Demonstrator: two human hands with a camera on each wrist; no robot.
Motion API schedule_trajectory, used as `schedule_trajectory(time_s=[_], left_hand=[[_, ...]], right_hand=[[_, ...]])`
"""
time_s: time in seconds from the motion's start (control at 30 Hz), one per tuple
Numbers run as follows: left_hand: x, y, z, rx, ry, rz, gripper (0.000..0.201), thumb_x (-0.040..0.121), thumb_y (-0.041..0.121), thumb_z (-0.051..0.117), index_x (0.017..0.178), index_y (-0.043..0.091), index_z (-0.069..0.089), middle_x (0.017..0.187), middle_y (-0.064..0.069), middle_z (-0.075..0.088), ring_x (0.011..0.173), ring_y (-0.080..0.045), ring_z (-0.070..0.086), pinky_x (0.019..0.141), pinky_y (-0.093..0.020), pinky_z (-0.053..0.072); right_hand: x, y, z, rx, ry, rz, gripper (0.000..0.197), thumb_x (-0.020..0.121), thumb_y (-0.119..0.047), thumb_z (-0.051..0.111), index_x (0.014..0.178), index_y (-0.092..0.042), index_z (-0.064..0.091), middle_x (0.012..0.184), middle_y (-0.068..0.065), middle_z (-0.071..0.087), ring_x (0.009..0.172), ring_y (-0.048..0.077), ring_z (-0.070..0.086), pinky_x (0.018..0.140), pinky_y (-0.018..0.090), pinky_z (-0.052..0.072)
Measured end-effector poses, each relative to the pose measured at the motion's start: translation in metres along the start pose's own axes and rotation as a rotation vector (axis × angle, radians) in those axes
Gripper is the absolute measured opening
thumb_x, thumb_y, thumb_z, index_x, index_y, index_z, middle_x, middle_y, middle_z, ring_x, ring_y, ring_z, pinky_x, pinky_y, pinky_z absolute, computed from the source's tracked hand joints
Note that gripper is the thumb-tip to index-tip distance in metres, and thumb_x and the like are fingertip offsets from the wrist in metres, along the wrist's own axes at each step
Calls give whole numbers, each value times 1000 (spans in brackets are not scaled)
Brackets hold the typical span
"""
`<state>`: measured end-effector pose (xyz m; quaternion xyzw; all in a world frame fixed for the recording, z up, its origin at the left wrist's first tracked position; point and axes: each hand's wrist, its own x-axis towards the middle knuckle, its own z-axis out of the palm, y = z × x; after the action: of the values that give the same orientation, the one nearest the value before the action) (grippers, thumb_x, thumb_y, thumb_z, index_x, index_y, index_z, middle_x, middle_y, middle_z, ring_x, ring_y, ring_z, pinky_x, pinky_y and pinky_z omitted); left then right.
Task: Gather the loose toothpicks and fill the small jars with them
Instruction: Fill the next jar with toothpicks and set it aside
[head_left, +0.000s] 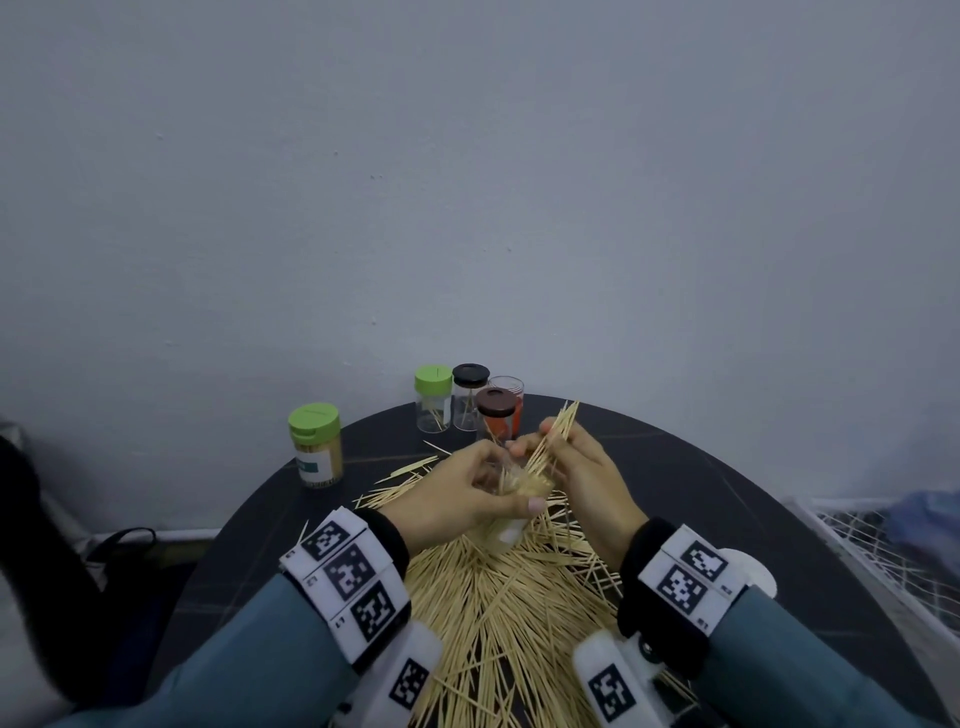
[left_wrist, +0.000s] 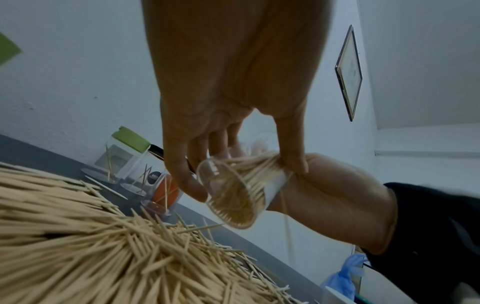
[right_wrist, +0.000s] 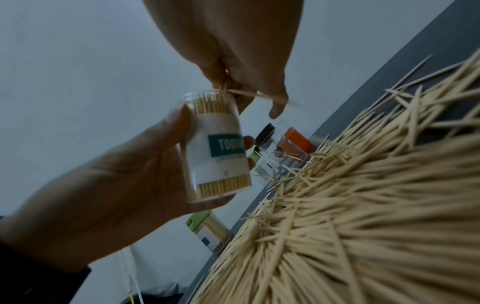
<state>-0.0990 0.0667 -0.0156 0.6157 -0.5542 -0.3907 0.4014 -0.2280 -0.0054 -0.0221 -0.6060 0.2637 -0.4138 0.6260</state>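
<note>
The clear jar (right_wrist: 218, 148) sits in the left hand (head_left: 447, 499), fingers curled round it, held above the counter (head_left: 727, 483) and packed nearly full. The right hand (head_left: 582, 467) keeps a pinching grip on a bundle of toothpicks (head_left: 553, 441) at the jar's mouth. Below lies the loose pile (head_left: 509, 597); 4 more jars stand behind (1 green-lidded jar (head_left: 316, 452) apart, left).
</note>
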Motion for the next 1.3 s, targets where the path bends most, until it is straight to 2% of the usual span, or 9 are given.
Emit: schedule_trajectory(time_s=[0.17,0.3,0.4,0.5,0.63,0.77,0.9,1.17,1.3], left_hand=[[1,0,-2,-66,49,15,39,80,21,72,112,11,50,99,1,65,76,-6,63,63,-17,51],[0,2,-1,-97,14,43,29,81,13,71,103,14,51,116,12,59,83,4,63,67,-13,50],[-2,2,-1,-60,23,29,40,79,17,73,112,14,51,112,1,64,95,-9,64,82,-21,51],[-3,3,-3,-37,33,20,41,78,19,74,112,15,50,107,-5,67,91,-12,64,80,-20,49],[-3,4,-2,-50,15,20,39,80,16,72,112,15,50,107,-3,66,92,-9,64,77,-14,50],[-4,4,-1,-51,18,14,38,81,16,71,111,14,49,97,4,64,83,-3,62,68,-10,48],[-5,5,-2,-57,11,6,39,81,16,71,114,14,49,96,3,65,82,-4,63,71,-13,50],[-7,9,-3,-30,1,5,46,80,16,71,120,14,48,113,-8,66,101,-19,64,89,-28,49],[-8,11,-5,-69,3,32,41,82,15,69,118,14,50,101,0,67,89,-8,65,80,-19,51]], right_hand=[[0,4,-2,-121,-33,43,32,100,-13,34,101,-10,66,105,2,68,109,22,59,103,39,41],[-2,2,0,-149,-132,99,26,98,-8,37,104,-12,61,98,3,65,101,18,59,93,28,44],[-1,0,-2,-120,-150,59,31,90,5,37,111,-5,57,111,4,67,100,17,61,86,27,49],[1,-3,-6,-6,-168,51,42,80,1,35,117,-7,54,118,5,66,106,18,62,85,29,50],[0,1,-2,-14,-196,78,31,99,-14,33,118,-18,57,124,1,62,116,18,58,99,38,46],[0,8,3,-89,-135,49,30,100,-11,33,113,-14,60,119,3,64,112,22,61,99,41,47],[2,3,1,-92,-115,45,34,99,-6,35,126,-23,48,121,-1,64,109,13,62,89,28,52],[-2,-3,-1,-220,-84,-46,41,102,-32,23,119,-21,60,120,-9,64,113,1,57,104,29,41],[-5,0,1,-277,-165,16,36,102,-27,27,126,-25,54,120,-15,58,108,-5,54,96,15,42]])
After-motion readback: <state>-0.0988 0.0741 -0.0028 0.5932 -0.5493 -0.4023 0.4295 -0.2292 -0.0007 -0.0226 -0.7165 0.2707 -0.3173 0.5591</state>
